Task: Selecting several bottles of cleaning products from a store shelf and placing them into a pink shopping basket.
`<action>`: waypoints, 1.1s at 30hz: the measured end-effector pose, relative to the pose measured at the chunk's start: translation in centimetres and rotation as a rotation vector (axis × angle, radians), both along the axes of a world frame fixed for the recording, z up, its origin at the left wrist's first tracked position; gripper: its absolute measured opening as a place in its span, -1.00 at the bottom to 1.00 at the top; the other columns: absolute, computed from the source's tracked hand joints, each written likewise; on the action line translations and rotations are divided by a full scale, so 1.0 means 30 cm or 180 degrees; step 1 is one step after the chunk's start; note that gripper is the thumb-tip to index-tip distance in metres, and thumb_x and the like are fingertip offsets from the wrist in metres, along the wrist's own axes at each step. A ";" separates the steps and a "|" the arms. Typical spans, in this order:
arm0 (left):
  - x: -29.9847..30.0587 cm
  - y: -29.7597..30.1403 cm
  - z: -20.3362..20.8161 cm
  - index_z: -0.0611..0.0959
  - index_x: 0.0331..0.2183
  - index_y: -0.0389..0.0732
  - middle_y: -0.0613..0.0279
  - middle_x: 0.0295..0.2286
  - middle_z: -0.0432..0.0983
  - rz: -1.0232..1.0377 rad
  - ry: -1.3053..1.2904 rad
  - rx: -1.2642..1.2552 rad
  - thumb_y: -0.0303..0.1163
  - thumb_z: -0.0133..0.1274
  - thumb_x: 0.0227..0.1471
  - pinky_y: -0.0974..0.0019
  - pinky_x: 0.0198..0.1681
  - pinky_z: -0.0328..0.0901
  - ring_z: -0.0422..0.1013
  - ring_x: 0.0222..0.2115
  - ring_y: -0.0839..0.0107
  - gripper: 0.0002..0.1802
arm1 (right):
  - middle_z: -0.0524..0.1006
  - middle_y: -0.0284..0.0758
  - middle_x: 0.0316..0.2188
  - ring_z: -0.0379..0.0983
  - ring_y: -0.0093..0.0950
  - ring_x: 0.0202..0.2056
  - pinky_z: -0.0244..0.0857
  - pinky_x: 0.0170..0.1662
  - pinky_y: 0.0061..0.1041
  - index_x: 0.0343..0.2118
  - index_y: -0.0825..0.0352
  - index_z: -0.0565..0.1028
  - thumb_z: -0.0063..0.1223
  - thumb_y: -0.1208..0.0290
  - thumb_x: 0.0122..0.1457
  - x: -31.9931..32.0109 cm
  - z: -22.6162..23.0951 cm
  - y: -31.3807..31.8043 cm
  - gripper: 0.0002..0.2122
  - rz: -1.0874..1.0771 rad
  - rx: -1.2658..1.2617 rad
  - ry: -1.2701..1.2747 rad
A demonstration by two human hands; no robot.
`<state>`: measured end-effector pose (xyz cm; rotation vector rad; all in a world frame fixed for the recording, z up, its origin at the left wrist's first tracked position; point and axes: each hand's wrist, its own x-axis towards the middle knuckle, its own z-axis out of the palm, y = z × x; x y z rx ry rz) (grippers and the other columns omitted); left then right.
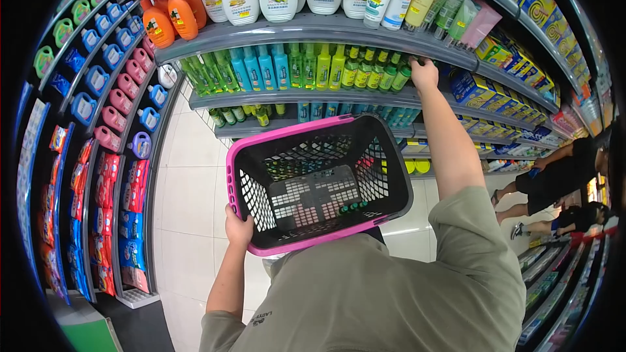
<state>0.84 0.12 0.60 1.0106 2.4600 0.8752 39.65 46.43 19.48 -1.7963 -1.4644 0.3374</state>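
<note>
Closest to the lens is the black shopping basket (319, 182) with its pink rim, tipped mouth-up toward the shelves so stuff can drop straight in. Left hand (238, 228) is clamped on the rim's near corner, propping it against the body. Right hand (424, 73) is up at the second shelf (293, 96), fingers closed around one green bottle (402, 77) at the row's right end (about six similar green ones stand there). One basket, and it looks empty.

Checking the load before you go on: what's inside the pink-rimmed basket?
The basket looks nearly bare; only a few small dark green caps or bottles lie on its mesh floor. The near wall hides the closest strip.
</note>
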 end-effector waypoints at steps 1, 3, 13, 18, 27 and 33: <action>0.000 0.000 0.000 0.22 0.06 -0.30 -0.17 -0.29 0.52 0.0010 -0.0007 -0.0010 -0.41 0.10 -0.18 0.02 -0.18 0.34 0.46 -0.26 -0.11 -0.26 | 0.49 -0.03 -0.07 0.39 -0.15 0.00 0.23 0.05 -0.36 0.00 0.29 0.46 0.14 0.07 0.03 0.003 0.000 -0.013 -0.49 -0.0011 0.0078 0.0238; 0.003 -0.008 -0.002 0.22 0.06 -0.30 -0.18 -0.30 0.52 0.0028 -0.0028 0.0074 -0.43 0.10 -0.19 0.02 -0.19 0.35 0.47 -0.27 -0.12 -0.27 | 0.55 -0.14 -0.16 0.47 -0.32 -0.09 0.28 -0.05 -0.46 -0.02 0.42 0.44 0.16 0.15 0.07 -0.022 0.021 -0.071 -0.50 -0.0083 0.0280 0.0612; 0.002 -0.007 0.002 0.23 0.05 -0.30 -0.21 -0.30 0.52 -0.0040 -0.0017 0.0032 -0.42 0.10 -0.18 0.00 -0.19 0.34 0.46 -0.28 -0.15 -0.28 | 0.52 -0.36 -0.34 0.42 -0.60 -0.35 0.29 -0.29 -0.60 -0.15 0.41 0.40 0.12 0.35 0.18 0.117 -0.043 -0.266 -0.72 -0.0171 0.1161 0.2818; -0.005 -0.016 -0.020 0.23 0.06 -0.29 -0.24 -0.28 0.51 -0.0061 0.0082 0.0134 -0.39 0.11 -0.17 -0.01 -0.18 0.34 0.45 -0.25 -0.18 -0.28 | 0.53 -0.47 -0.34 0.41 -0.67 -0.35 0.24 -0.32 -0.66 -0.16 0.30 0.45 0.14 0.34 0.17 0.077 -0.001 -0.479 -0.77 0.0325 0.0959 0.2681; 0.000 0.009 0.028 0.20 0.07 -0.33 -0.18 -0.21 0.50 -0.0082 -0.0193 -0.0119 -0.44 0.12 -0.13 0.11 -0.13 0.35 0.47 -0.20 -0.06 -0.28 | 0.55 -0.38 -0.35 0.49 -0.65 -0.36 0.35 -0.27 -0.66 -0.21 0.41 0.48 0.15 0.44 0.13 -0.157 -0.202 -0.675 -0.80 0.1971 -0.0310 0.1393; 0.008 0.018 0.042 0.20 0.06 -0.33 -0.15 -0.23 0.51 -0.0057 -0.0221 -0.0208 -0.44 0.12 -0.12 0.12 -0.15 0.35 0.49 -0.23 -0.03 -0.30 | 0.55 -0.19 -0.48 0.52 -0.23 -0.40 0.38 -0.30 -0.29 -0.20 0.27 0.48 0.18 0.29 0.02 -0.287 -0.544 -0.716 -0.71 0.2788 -0.0769 -0.0492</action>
